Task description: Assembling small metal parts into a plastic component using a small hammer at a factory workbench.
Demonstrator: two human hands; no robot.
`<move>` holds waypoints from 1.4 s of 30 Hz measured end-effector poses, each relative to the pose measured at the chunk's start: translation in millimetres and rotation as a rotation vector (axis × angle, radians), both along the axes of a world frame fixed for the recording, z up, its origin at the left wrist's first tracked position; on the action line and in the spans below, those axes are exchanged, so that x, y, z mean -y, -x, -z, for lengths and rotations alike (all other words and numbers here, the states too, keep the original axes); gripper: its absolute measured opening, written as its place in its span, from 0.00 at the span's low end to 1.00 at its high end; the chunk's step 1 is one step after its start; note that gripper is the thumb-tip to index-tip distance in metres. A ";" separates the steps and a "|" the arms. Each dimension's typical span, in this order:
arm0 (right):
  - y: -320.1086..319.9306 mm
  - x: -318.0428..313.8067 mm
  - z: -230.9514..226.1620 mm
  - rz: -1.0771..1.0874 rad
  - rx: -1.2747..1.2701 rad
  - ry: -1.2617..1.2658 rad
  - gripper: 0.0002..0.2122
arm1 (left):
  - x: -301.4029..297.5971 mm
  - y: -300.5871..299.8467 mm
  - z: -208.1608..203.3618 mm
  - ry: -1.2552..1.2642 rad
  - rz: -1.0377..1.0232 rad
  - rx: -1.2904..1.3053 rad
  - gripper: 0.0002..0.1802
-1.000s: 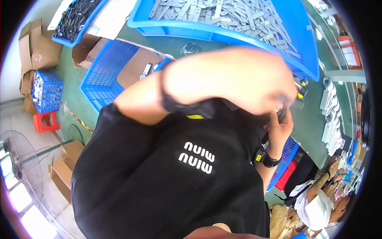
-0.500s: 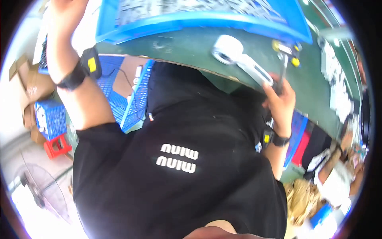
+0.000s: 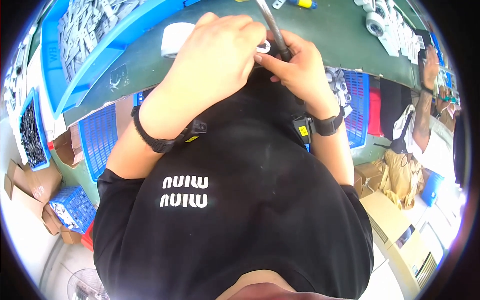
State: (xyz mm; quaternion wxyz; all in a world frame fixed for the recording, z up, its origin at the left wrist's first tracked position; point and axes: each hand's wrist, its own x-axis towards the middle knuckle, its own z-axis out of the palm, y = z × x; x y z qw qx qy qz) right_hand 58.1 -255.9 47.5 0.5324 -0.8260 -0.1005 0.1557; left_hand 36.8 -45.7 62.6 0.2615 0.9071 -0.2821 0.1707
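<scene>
My left hand point(image 3: 215, 52) is closed over the arm of a white plastic part, hiding most of it. The part's thick round white head point(image 3: 177, 39) shows to the left of the hand. Its slotted end point(image 3: 263, 47) pokes out between both hands. My right hand point(image 3: 302, 62) is closed on a hammer point(image 3: 272, 22) with a metal shaft and dark grip; the shaft points up, its head mostly cut off by the top edge. The right thumb and fingers also come close to the slotted end; whether they press on it I cannot tell.
A blue bin point(image 3: 82, 92) of grey-white flat parts stands on the green table point(image 3: 345, 37) at left. A yellow-and-blue object point(image 3: 304, 3) lies at the far edge. White parts point(image 3: 387, 30) line the right side. A co-worker's arm point(image 3: 425, 100) is at far right.
My left hand has come from the upper left to the white part and closed on it. The right hand, still with the hammer, now meets it in front of me. My view has turned.
</scene>
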 end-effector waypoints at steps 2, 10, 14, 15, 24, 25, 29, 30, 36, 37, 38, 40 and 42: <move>-1.3 -0.4 2.9 0.004 0.013 -0.019 0.17 | 1.1 0.3 -0.7 0.008 -0.001 -0.037 0.10; -6.1 3.4 5.9 -0.042 0.045 -0.060 0.14 | 14.7 6.9 1.4 0.001 -0.013 -0.017 0.13; -5.7 2.8 8.9 -0.039 0.028 -0.090 0.13 | 13.7 6.4 0.7 0.029 -0.053 -0.117 0.15; -5.9 3.0 11.9 -0.040 0.046 -0.094 0.13 | 15.9 7.2 -2.9 0.027 -0.049 -0.120 0.15; -5.3 5.3 18.5 -0.049 0.248 -0.095 0.13 | 15.0 7.6 -23.2 -0.064 -0.057 -0.101 0.17; -5.6 6.0 19.6 -0.044 0.347 -0.093 0.12 | 9.3 6.4 -25.8 -0.107 -0.072 -0.077 0.18; -0.3 8.6 18.9 0.045 0.286 -0.049 0.13 | -8.5 1.2 -11.7 -0.115 -0.098 0.007 0.19; -1.2 9.5 15.9 0.071 0.214 -0.136 0.10 | -11.5 3.4 -5.5 -0.175 -0.148 -0.019 0.19; 1.5 1.5 -4.4 0.037 0.065 -0.126 0.08 | 2.0 3.4 -32.8 -0.204 -0.091 -0.122 0.11; 0.8 -3.0 -9.5 0.078 0.079 -0.140 0.09 | 4.7 3.2 -31.5 -0.194 -0.095 -0.122 0.11; 0.3 -5.6 -12.2 0.120 0.093 -0.155 0.09 | 7.1 2.5 -29.3 -0.172 -0.067 -0.110 0.11; -7.1 -0.4 -1.6 0.081 0.100 -0.096 0.09 | 14.3 -0.9 -16.6 -0.138 -0.034 -0.100 0.11; -10.5 3.0 0.0 0.026 0.128 -0.028 0.09 | 16.6 -1.8 -2.1 -0.119 -0.073 -0.024 0.07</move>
